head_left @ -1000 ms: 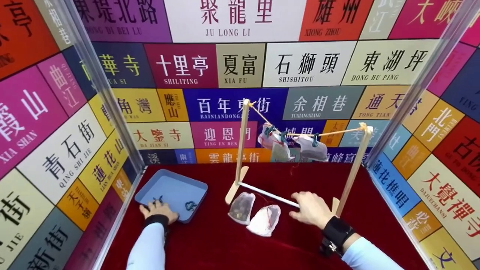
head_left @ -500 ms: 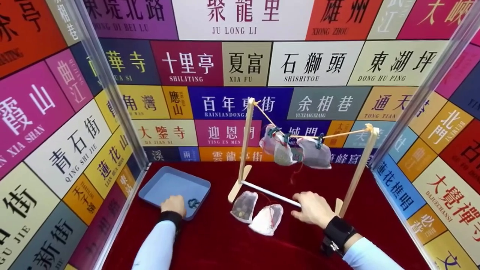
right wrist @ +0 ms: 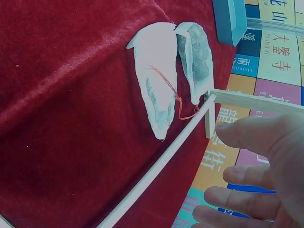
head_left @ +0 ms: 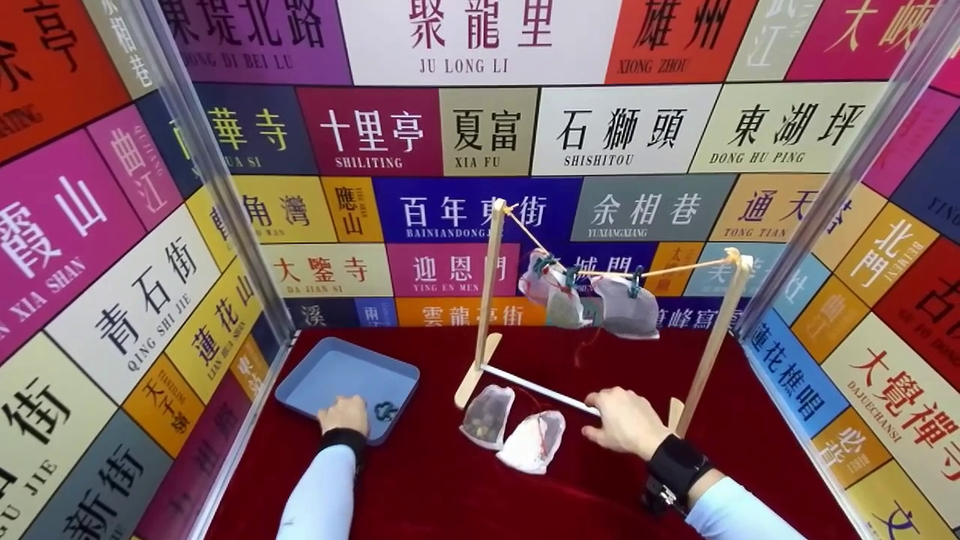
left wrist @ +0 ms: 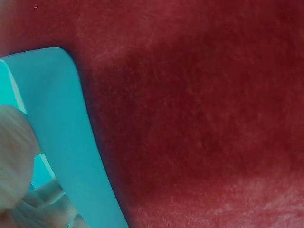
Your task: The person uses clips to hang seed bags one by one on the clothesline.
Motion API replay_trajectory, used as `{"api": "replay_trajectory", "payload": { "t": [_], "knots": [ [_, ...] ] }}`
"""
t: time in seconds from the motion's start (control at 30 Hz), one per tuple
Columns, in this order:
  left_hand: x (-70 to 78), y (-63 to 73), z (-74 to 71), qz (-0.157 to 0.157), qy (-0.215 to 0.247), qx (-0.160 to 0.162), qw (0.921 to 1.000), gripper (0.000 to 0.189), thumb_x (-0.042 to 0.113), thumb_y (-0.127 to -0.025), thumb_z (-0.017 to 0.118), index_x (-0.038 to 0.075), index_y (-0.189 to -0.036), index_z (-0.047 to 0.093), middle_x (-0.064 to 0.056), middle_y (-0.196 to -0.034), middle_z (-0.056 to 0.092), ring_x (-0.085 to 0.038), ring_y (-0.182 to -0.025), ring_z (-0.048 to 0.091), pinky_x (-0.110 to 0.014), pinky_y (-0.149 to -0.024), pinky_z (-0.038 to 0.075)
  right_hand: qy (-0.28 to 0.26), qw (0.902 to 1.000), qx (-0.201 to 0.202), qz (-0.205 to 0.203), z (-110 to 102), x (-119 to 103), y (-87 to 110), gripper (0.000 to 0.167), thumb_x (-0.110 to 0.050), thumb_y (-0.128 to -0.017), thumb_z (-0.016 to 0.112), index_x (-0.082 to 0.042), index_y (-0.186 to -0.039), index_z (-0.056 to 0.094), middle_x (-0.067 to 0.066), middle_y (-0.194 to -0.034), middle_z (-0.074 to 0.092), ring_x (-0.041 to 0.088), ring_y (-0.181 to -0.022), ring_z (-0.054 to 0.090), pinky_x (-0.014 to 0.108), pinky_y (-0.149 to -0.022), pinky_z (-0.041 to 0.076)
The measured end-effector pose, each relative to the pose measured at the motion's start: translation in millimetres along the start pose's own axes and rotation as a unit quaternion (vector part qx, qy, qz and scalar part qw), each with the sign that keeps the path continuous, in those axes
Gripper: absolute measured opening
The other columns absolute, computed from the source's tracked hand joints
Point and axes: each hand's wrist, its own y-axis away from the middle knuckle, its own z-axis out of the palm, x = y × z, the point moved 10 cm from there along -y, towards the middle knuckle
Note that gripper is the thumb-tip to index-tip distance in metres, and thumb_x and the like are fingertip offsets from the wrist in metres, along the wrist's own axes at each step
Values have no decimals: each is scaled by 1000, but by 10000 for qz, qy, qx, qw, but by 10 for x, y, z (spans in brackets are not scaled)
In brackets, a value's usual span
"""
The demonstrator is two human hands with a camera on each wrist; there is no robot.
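Note:
My left hand (head_left: 343,417) reaches into the blue tray (head_left: 337,364) at its near wall, knuckles up and fingers bent down. In the left wrist view its thumb and fingers show by the tray's rim (left wrist: 61,128); I cannot tell whether they hold anything. Beside that hand, dark green clips (head_left: 385,411) lie in the tray. My right hand (head_left: 628,421) hovers over the right end of the white rod (head_left: 536,386), its fingers (right wrist: 242,195) extended and nothing between them. Two white mesh bags (head_left: 486,418) with red strings lie on the cloth left of it.
Two wooden posts (head_left: 489,285) on flat feet are joined by the rod. A cord (head_left: 686,265) between their tops carries several mesh bags (head_left: 628,306), held by dark green clips (head_left: 638,279). Red cloth (head_left: 420,495) covers the table; printed panels enclose it.
My left hand has drawn in from the tray's left-front side toward the right, fingers now bent; the dark clip seen at its fingertips is out of sight. The right hand has stayed put.

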Motion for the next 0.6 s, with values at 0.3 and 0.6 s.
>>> {"api": "replay_trajectory", "payload": {
  "t": [0.3,0.6],
  "knots": [
    [117,-30,-198,477,18,763,9959,18,-3,-100,64,-2,-93,81,-33,-100,82,-54,-88,81,-70,-86,62,39,10000,28,-53,-16,-36,9,37,-27,-82,92,-5,-110,82,12,-100,84,38,-91,81,57,-76,66],
    [374,6,-518,880,743,1305,9847,10,-3,-91,75,1,-85,80,-24,-87,83,-49,-82,80,-64,-71,66,83,9997,77,-206,-46,-97,22,35,-27,-85,92,-5,-110,82,13,-101,84,37,-93,81,55,-77,66]
  ]
}}
